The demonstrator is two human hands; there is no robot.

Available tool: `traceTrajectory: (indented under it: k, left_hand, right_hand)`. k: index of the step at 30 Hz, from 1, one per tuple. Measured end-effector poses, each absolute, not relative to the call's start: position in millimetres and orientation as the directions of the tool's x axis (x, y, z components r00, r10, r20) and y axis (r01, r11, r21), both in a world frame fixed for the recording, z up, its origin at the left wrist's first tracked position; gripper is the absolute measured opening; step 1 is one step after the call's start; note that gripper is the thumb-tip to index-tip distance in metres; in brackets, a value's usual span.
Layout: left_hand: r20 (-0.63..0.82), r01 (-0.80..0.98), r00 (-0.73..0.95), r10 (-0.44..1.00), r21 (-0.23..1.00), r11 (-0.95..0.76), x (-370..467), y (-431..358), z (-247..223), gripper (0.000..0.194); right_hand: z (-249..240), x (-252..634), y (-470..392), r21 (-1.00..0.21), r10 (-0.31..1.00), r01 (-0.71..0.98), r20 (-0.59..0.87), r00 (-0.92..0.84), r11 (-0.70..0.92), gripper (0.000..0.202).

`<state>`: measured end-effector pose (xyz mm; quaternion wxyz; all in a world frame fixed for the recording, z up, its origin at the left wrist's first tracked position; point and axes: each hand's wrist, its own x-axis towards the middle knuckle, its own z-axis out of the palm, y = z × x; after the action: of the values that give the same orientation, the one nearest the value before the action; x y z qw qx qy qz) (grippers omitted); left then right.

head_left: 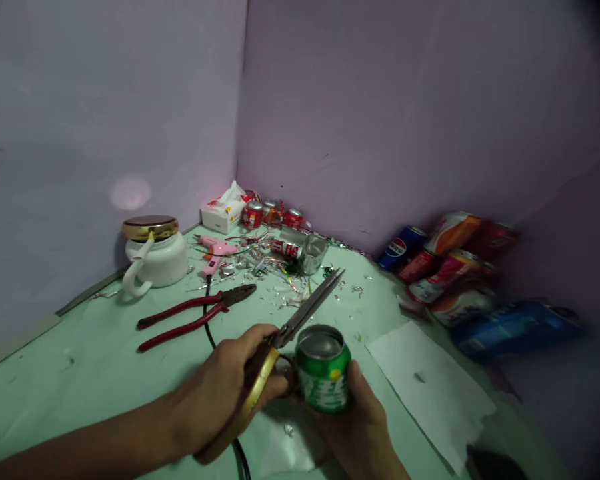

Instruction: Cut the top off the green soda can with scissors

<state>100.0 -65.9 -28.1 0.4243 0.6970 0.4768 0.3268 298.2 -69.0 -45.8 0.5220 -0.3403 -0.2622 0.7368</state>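
Observation:
My left hand (230, 380) is closed around the handles of a pair of scissors (253, 387) with a gold-coloured grip. The long blades (313, 308) point up and to the right, nearly together, just above the can's rim. In my right hand (360, 420) is a short green drink can (323, 373), held upright. The can's top is cut open and its bare metal inside shows. My right fingers behind and beneath the can are mostly hidden. Red-handled pliers (200, 313) lie on the table, left of and beyond my left hand.
Scraps and strips of cut metal (260, 260) lie around a pink glue gun (217, 250). A white jar (167, 260) stands left, a tissue box (225, 212) near the corner. Stacked drink cans (445, 273) and white paper (430, 390) are right. A black cord (209, 333) runs beneath the pliers.

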Motion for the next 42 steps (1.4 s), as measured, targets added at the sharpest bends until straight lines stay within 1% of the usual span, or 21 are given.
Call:
traceTrajectory:
  k: [1, 2, 3, 5, 7, 8, 9, 12, 15, 19, 22, 26, 29, 33, 37, 42]
  left_hand:
    - [0.098, 0.429, 0.320, 0.942, 0.872, -0.236, 98, -64, -28, 0.030]
    - [0.163, 0.472, 0.312, 0.936, 0.828, -0.302, 95, -63, -28, 0.029]
    - [0.252, 0.510, 0.317, 0.915, 0.768, -0.388, 93, -61, -28, 0.033]
    - [0.406, 0.576, 0.379, 0.832, 0.600, -0.555, 88, -57, -30, 0.045]
    - [0.450, 0.612, 0.454, 0.769, 0.470, -0.636, 84, -56, -35, 0.056]
    - [0.442, 0.619, 0.483, 0.755, 0.438, -0.652, 84, -56, -37, 0.060]
    - [0.424, 0.624, 0.500, 0.755, 0.429, -0.654, 84, -57, -39, 0.063]
    - [0.376, 0.632, 0.503, 0.778, 0.455, -0.628, 86, -60, -43, 0.065]
    - [0.359, 0.614, 0.524, 0.772, 0.468, -0.635, 88, -61, -42, 0.064]
    - [0.384, 0.617, 0.547, 0.743, 0.415, -0.669, 86, -59, -40, 0.056]
    - [0.386, 0.645, 0.552, 0.739, 0.364, -0.672, 84, -56, -38, 0.056]
    - [0.362, 0.643, 0.587, 0.724, 0.334, -0.689, 84, -56, -30, 0.055]
    - [0.348, 0.625, 0.623, 0.700, 0.316, -0.713, 85, -55, -22, 0.050]
    - [0.369, 0.602, 0.643, 0.671, 0.298, -0.741, 85, -52, -18, 0.042]
    - [0.376, 0.595, 0.638, 0.672, 0.314, -0.740, 84, -50, -18, 0.040]
    - [0.303, 0.574, 0.658, 0.689, 0.390, -0.720, 82, -51, -19, 0.040]
  right_hand:
    - [-46, 299, -68, -0.709, 0.944, -0.625, -0.275, -0.183, -0.328, 0.052]
    - [-46, 299, -66, -0.681, 0.936, -0.650, -0.317, -0.153, -0.337, 0.052]
    - [-45, 299, -65, -0.662, 0.928, -0.668, -0.349, -0.127, -0.340, 0.052]
    - [-43, 299, -63, -0.640, 0.918, -0.690, -0.384, -0.094, -0.338, 0.052]
    - [-41, 299, -62, -0.636, 0.920, -0.704, -0.386, -0.064, -0.316, 0.050]
    - [-41, 299, -61, -0.643, 0.927, -0.706, -0.371, -0.051, -0.296, 0.049]
    - [-40, 299, -61, -0.655, 0.936, -0.702, -0.348, -0.047, -0.278, 0.048]
    - [-39, 300, -59, -0.698, 0.962, -0.675, -0.264, -0.070, -0.240, 0.045]
    - [-39, 301, -58, -0.708, 0.968, -0.667, -0.234, -0.089, -0.232, 0.041]
    - [-37, 301, -58, -0.689, 0.958, -0.680, -0.278, -0.074, -0.253, 0.039]
    - [-33, 301, -58, -0.674, 0.942, -0.684, -0.332, -0.059, -0.280, 0.041]
    - [-29, 301, -57, -0.657, 0.920, -0.689, -0.391, -0.034, -0.305, 0.045]
    - [-30, 302, -57, -0.649, 0.917, -0.695, -0.396, -0.041, -0.311, 0.043]
    - [-33, 306, -57, -0.635, 0.921, -0.697, -0.378, -0.096, -0.334, 0.039]
    - [-35, 308, -58, -0.640, 0.917, -0.688, -0.386, -0.098, -0.342, 0.040]
    - [-45, 308, -59, -0.654, 0.932, -0.699, -0.359, -0.050, -0.290, 0.041]
